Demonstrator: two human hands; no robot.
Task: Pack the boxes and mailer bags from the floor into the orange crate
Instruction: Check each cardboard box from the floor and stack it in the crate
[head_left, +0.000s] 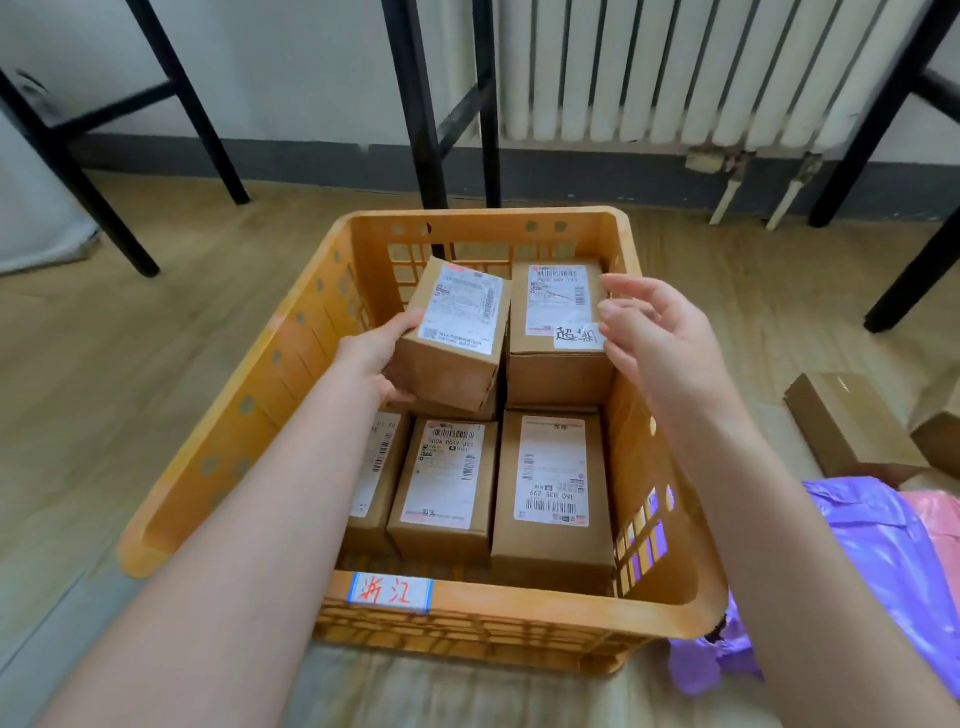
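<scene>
A plain parcel-sorting room is showing here: labelled cardboard boxes (553, 499) are filling an orange crate (249, 395) under the hands, a white radiator (675, 73) is hanging beyond them.

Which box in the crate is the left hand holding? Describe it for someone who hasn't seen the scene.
Find the orange crate on the wooden floor. In its far-left corner, the left hand grips a small cardboard box. It alone sits tilted and raised; the other boxes lie flat.

Both bare forearms reach in from the lower frame. The left hand (371, 358), centre-left, is clamped with thumb on top; the right hand (654, 332), centre-right, hovers with fingers loosely spread.
</scene>
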